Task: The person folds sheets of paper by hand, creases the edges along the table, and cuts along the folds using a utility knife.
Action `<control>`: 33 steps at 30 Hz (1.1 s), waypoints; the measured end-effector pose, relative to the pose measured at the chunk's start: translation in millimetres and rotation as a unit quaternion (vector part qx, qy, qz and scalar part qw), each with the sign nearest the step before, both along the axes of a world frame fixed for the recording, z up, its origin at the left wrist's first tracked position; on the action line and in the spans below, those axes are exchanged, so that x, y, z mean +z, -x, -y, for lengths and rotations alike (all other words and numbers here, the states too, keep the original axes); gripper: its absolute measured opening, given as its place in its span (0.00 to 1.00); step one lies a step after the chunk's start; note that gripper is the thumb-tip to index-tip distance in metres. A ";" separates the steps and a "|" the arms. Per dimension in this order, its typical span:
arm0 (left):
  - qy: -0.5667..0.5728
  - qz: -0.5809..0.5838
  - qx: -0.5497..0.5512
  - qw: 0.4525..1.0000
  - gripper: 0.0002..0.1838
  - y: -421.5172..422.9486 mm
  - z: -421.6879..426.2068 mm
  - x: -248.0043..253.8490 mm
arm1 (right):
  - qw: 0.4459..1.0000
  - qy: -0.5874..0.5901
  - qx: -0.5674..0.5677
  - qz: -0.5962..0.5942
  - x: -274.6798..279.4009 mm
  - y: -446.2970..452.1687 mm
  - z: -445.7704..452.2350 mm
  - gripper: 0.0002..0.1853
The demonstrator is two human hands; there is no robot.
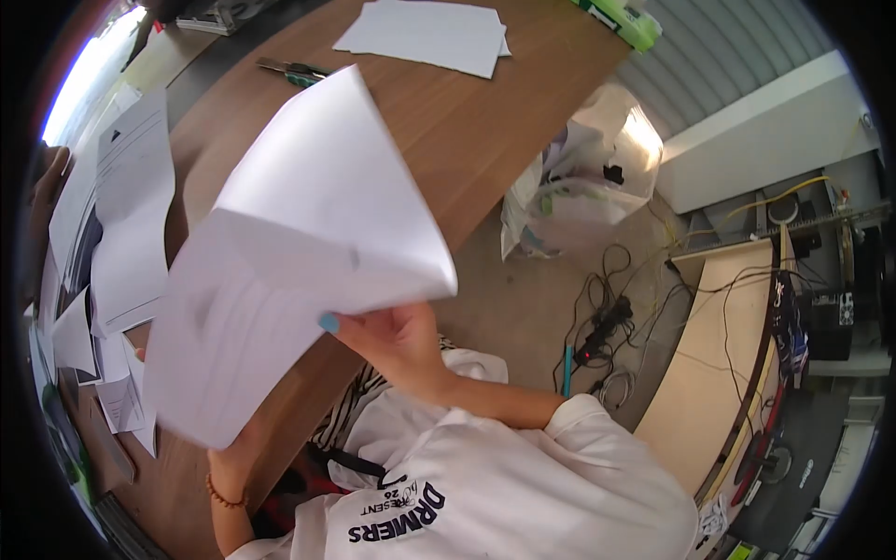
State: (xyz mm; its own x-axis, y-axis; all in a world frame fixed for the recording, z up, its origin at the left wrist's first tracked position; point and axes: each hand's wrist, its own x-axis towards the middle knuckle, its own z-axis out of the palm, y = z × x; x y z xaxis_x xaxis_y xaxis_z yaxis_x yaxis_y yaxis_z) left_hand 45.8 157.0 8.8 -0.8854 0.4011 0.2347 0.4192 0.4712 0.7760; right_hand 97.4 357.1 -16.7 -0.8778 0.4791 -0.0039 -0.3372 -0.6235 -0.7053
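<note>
A large white sheet of paper (308, 224) is held up over the wooden table, bent across its middle, with faint print showing on its lower part. My right hand (401, 350) pinches its near right edge, the blue-nailed thumb lying on the front face. Behind the lower left of the sheet is my left hand (235, 459), mostly hidden, with a beaded bracelet at the wrist. A fingertip shows past the sheet's left edge, so this hand supports the paper from behind.
Printed papers (131, 215) lie spread along the left. White sheets (429, 35) and a dark-handled tool (294, 71) lie on the table (467, 121) at the far side. A clear bin (597, 201) with waste stands on the floor, near tangled cables (607, 327).
</note>
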 end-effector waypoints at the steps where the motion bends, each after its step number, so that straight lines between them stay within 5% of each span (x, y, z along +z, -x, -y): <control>1: 0.103 -0.150 -0.100 0.978 0.12 15.8 0.0 22.6 | 0.993 -0.108 -0.030 -0.032 4.2 1.6 -10.0 0.32; 2: 0.200 -0.295 -0.195 0.914 0.12 24.4 -4.6 37.7 | 0.973 -0.216 -0.057 -0.063 7.3 4.0 -22.2 0.35; 4: 0.208 -0.321 -0.250 0.889 0.10 40.2 28.6 14.4 | 0.888 -0.450 -0.084 -0.051 6.5 6.6 -53.7 0.44; 5: 0.212 -0.301 -0.262 0.892 0.08 40.4 34.7 8.1 | 0.804 -0.585 -0.109 -0.004 17.1 5.3 -60.3 0.37; 6: 0.215 -0.297 -0.264 0.892 0.08 37.7 38.4 5.9 | 0.806 -0.582 -0.108 -0.001 13.9 4.9 -66.2 0.37; 8: 0.240 -0.195 -0.262 0.914 0.09 33.0 42.0 5.4 | 0.643 -0.740 -0.065 -0.188 5.3 4.8 -73.0 0.21; 9: 0.251 -0.170 -0.258 0.917 0.11 32.2 42.4 7.0 | 0.620 -0.747 -0.079 -0.226 7.6 0.9 -68.9 0.09; 12: 0.181 -0.136 -0.210 0.951 0.12 25.6 44.2 -2.3 | 0.575 -0.768 -0.030 -0.283 -12.2 -2.5 -69.5 0.10; 16: 0.208 -0.126 -0.201 0.949 0.13 22.7 46.7 -2.0 | 0.589 -0.754 -0.007 -0.289 -18.9 -9.4 -67.4 0.09; 19: 0.230 -0.121 -0.213 0.942 0.13 23.5 49.3 1.3 | 0.653 -0.702 0.039 -0.282 -2.6 -19.1 -63.3 0.10; 24: 0.242 -0.121 -0.220 0.937 0.11 24.9 50.3 -0.1 | 0.656 -0.676 -0.009 -0.337 3.2 -31.7 -48.8 0.06; 31: 0.234 -0.095 -0.222 0.942 0.12 31.0 53.9 1.6 | 0.688 -0.617 0.176 -0.340 5.3 -36.1 -50.8 0.05; 33: 0.235 -0.108 -0.234 0.937 0.12 32.3 56.5 -2.2 | 0.750 -0.543 0.223 -0.305 3.8 -35.0 -50.9 0.06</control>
State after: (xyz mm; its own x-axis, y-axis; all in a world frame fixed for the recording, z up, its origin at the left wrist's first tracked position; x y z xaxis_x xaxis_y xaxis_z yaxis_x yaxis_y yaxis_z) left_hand 13.5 100.5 6.6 -0.5393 0.8375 0.0874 0.7884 0.4658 0.4018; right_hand 132.4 408.0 -12.9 -0.6320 -0.4320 0.6434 -0.7321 0.0606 -0.6785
